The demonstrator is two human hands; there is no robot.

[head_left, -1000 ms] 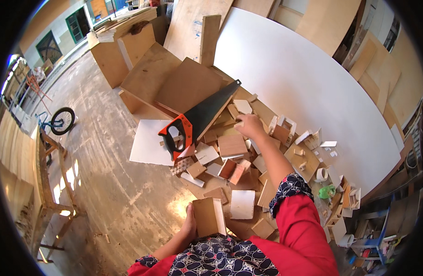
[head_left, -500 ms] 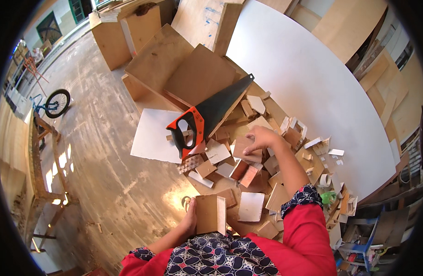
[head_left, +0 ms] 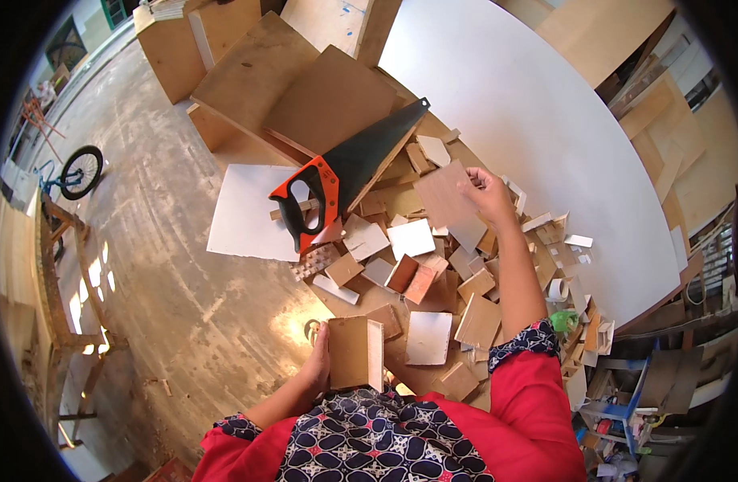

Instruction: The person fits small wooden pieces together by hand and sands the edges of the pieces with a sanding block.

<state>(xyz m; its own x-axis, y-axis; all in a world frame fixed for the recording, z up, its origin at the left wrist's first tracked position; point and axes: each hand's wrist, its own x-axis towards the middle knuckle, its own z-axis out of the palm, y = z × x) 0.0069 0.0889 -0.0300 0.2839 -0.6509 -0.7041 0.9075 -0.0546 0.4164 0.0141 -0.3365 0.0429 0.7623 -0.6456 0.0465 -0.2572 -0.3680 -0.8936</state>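
Note:
My left hand (head_left: pixel 313 369) is closed on the left edge of a brown wooden board piece (head_left: pixel 348 353), held upright close to my body. A narrow strip with a white face (head_left: pixel 375 355) stands along that piece's right side. Out over the pile of offcuts, my right hand (head_left: pixel 491 197) pinches a thin square wooden panel (head_left: pixel 446 195) by its right edge, lifted and tilted. Below the panel lie several small wood offcuts (head_left: pixel 411 238), some white-faced, some brown. A small ring-shaped thing (head_left: pixel 311 328) shows beside my left fingertips; what it is, I cannot make out.
A handsaw (head_left: pixel 326 189) with an orange and black handle rests left of the pile, by a white sheet (head_left: pixel 244 213). Large brown boards (head_left: pixel 333 108) lie beyond it. A big white panel (head_left: pixel 513 104) spreads to the right. A bicycle wheel (head_left: pixel 81 172) stands far left.
My right hand has picked the square wooden panel up off the pile and raised it away. A white-faced offcut now shows where it lay. My left hand still holds its board piece.

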